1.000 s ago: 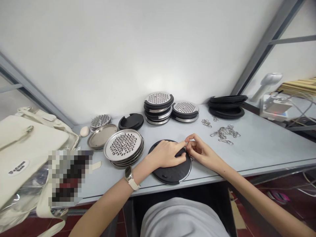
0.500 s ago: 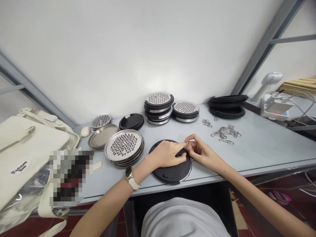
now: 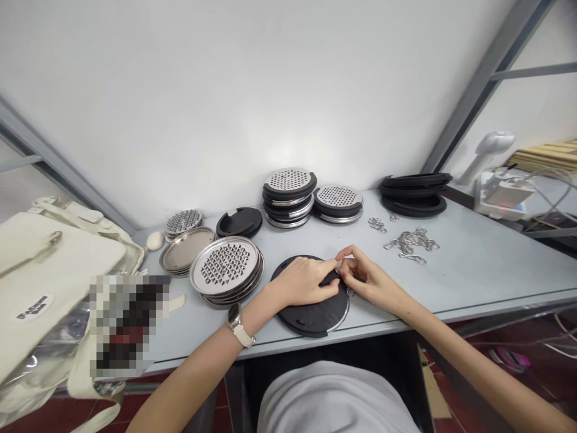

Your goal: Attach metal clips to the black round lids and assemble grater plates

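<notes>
A round black disc [image 3: 311, 313] with a strip of metal rim at its lower right lies near the table's front edge. My left hand [image 3: 306, 281] rests across its top, thumb and fingers bent round its right part. At the disc's right edge my right hand [image 3: 360, 273] pinches a small metal piece, mostly hidden by the fingertips. Just below those fingertips a bit of metal clip [image 3: 350, 291] shows. The tips of both hands nearly meet. To the right lies a pile of metal clips [image 3: 412, 240], with a smaller group [image 3: 377, 225] behind it.
Grater discs [image 3: 228, 267] are stacked left of my hands. Further back stand two stacks of black-rimmed graters [image 3: 288, 195] [image 3: 338, 203], a black holder [image 3: 238, 222] and black rings [image 3: 413, 195]. A cream bag [image 3: 58, 282] fills the left side; a white scanner [image 3: 489, 150] stands at right.
</notes>
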Demonstrator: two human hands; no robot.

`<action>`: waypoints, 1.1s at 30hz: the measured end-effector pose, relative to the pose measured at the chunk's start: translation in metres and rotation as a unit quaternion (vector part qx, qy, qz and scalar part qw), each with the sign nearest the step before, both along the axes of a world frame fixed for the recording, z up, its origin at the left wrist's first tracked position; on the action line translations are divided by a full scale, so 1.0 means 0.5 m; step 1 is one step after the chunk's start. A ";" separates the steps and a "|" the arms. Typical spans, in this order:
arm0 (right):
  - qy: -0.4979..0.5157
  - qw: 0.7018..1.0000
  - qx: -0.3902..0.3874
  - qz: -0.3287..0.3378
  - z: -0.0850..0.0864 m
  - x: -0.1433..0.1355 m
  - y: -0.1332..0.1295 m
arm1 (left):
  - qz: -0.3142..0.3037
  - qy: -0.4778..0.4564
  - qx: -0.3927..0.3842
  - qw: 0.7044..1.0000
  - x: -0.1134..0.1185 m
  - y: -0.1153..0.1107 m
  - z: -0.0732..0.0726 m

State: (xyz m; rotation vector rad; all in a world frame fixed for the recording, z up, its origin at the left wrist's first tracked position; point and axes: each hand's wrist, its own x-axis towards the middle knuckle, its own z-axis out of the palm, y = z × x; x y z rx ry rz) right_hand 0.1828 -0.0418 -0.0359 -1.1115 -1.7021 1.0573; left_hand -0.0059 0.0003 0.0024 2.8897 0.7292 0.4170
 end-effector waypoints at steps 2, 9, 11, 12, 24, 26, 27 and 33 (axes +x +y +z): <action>-0.001 1.000 0.002 -0.001 -0.001 0.000 0.000 | -0.002 -0.001 0.003 1.000 0.000 0.000 0.000; -0.009 1.000 -0.001 -0.002 -0.002 0.001 0.001 | 0.000 0.000 0.008 1.000 0.000 -0.001 0.003; -0.008 1.000 0.000 0.000 -0.002 0.001 0.001 | -0.002 0.000 0.007 1.000 -0.001 -0.001 0.003; -0.007 1.000 0.002 0.000 -0.002 0.000 0.001 | -0.002 0.000 0.006 1.000 -0.001 -0.001 0.003; -0.003 1.000 0.019 -0.020 0.002 -0.003 -0.001 | 0.002 0.003 0.002 1.000 0.000 0.000 0.001; -0.001 1.000 0.021 -0.020 0.004 -0.004 -0.002 | 0.000 0.005 0.009 1.000 -0.001 0.001 0.000; 0.000 1.000 0.021 -0.020 0.005 -0.005 -0.002 | 0.000 0.006 0.010 1.000 -0.001 0.001 0.000; -0.007 0.999 0.038 -0.032 0.009 -0.008 -0.005 | 0.001 0.004 0.006 1.000 -0.001 0.000 -0.002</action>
